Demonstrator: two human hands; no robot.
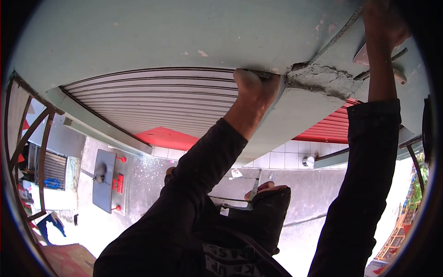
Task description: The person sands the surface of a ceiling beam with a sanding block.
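Observation:
My left hand (258,87) grips the lower edge of the pale green wall (161,37), beside the top of a slatted shutter (157,92). Between my arms, a rough grey patch of cement or broken plaster (323,79) interrupts the wall's smooth surface. At the top right, my right hand (386,23) is raised against the wall; its fingers are hidden or too dark to make out. A flat blade-like piece (362,55) shows left of my right forearm, and a rounded brownish end (399,76) shows on its right. A thin grey strip (337,37) runs up from the patch.
Below my body is a metal step or ladder part (253,188). The grey ground lies far below, with a dark table (102,180) and red objects (118,183) at the left. A red shutter (327,124) and white tiles (290,154) are under the wall.

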